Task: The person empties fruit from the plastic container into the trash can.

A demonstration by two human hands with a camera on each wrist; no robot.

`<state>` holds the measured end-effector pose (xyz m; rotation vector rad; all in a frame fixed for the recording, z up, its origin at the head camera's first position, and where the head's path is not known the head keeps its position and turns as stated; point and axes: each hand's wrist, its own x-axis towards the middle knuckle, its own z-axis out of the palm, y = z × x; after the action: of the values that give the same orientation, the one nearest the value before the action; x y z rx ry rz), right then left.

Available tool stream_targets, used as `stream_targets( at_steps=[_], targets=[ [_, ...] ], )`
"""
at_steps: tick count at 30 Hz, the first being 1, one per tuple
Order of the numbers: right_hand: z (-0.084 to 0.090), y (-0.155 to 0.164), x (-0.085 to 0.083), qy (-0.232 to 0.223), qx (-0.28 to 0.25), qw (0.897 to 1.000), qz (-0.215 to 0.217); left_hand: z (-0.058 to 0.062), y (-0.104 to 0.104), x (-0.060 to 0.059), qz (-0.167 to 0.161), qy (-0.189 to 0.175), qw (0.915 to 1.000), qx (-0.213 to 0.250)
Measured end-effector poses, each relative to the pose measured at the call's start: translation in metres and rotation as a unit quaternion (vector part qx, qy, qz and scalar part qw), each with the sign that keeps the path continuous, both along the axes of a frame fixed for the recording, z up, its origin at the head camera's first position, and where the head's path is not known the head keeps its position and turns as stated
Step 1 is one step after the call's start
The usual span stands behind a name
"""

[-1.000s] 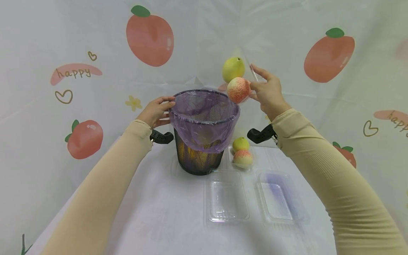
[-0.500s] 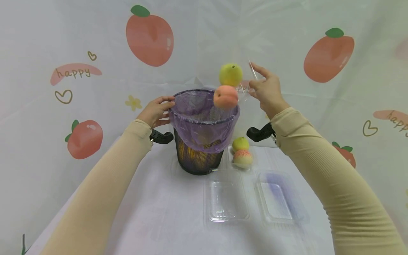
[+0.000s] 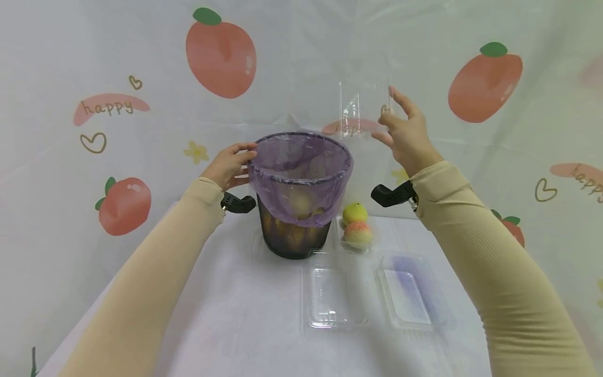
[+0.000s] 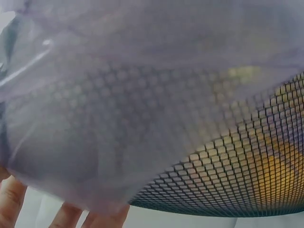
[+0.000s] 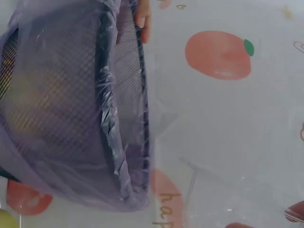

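My right hand (image 3: 407, 128), raised beyond the right side of the bin, pinches an upright clear plastic container (image 3: 350, 107). No fruit shows in it. In the right wrist view its faint clear edge (image 5: 192, 183) shows at the bottom, near my fingertips (image 5: 297, 212). My left hand (image 3: 229, 165) rests at the left rim of the black mesh wastebasket (image 3: 294, 241), with its fingers against the outside. A purple bag (image 3: 282, 193) lines the wastebasket and folds over its rim. Through bag and mesh, a pale round shape and yellow patches show inside.
Right of the wastebasket, a clear container holds a yellow-green fruit (image 3: 355, 214) and a peach (image 3: 358, 234). Two more clear containers lie in front: one tray (image 3: 336, 324) and another (image 3: 410, 298) with a purple tint. A printed white cloth (image 3: 292, 63) hangs behind.
The peach and yellow-green fruit tipped out of my right hand's container over the wastebasket and are gone from sight. My right hand has shifted rightward with the container. My left hand has stayed put.
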<state>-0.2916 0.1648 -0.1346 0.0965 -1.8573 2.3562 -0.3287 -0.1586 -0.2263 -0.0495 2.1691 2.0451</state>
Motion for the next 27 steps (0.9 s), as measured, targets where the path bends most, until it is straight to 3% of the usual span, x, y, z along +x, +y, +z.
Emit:
stream_targets(
  at_steps=[10,18,27],
  targets=[
    [-0.021,0.032,0.007,-0.044,-0.121,0.991,0.047,0.0,0.003,0.001,-0.008,0.007,0.9999,-0.003],
    [-0.033,0.055,0.011,-0.113,-0.228,0.964,0.084,0.0,0.001,-0.001,-0.006,0.005,1.0,0.0],
    [-0.05,0.08,0.025,-0.149,-0.279,0.941,0.12,0.0,0.002,-0.001,-0.009,0.006,0.9999,-0.006]
  ],
)
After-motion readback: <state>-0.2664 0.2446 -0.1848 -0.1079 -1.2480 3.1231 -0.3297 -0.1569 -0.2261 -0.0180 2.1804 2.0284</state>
